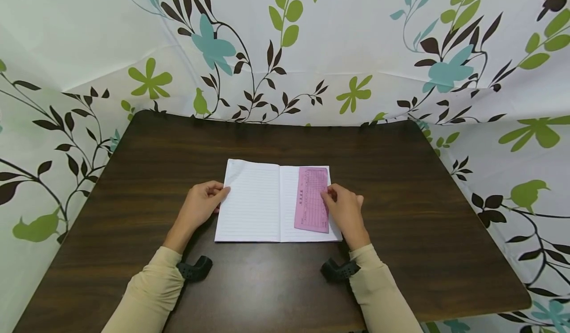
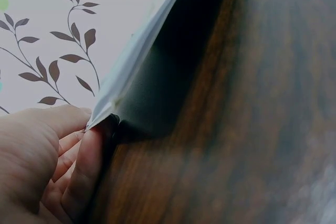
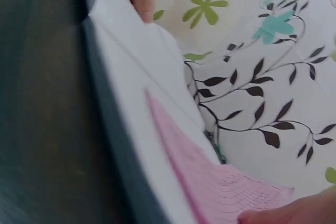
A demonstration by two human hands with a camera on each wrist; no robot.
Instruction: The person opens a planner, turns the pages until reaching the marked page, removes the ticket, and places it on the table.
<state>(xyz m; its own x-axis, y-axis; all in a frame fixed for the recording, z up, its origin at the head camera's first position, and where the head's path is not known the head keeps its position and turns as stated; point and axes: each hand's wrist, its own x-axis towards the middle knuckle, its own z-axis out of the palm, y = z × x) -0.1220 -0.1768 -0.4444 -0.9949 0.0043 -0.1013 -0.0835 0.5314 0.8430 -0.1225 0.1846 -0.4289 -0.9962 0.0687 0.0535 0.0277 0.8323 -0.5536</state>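
An open notebook (image 1: 254, 204) with lined white pages lies on the dark wooden table. On its right page is a pink printed slip (image 1: 311, 202), set slightly askew. My left hand (image 1: 202, 202) pinches the notebook's left edge between thumb and fingers; in the left wrist view that edge is lifted off the table, its dark cover showing underneath. With thumb and fingers my right hand (image 1: 345, 209) pinches the right edge of the pink slip. The right wrist view shows the slip (image 3: 210, 177) bending up from the page near the thumb; the other right fingers are mostly hidden there.
The brown wood-grain table (image 1: 423, 254) extends around the notebook on all sides. Behind and beside it hangs a white cloth (image 1: 356, 26) printed with leaves, flowers and birds. Each wrist wears a black strapped device, such as the left one (image 1: 196, 268).
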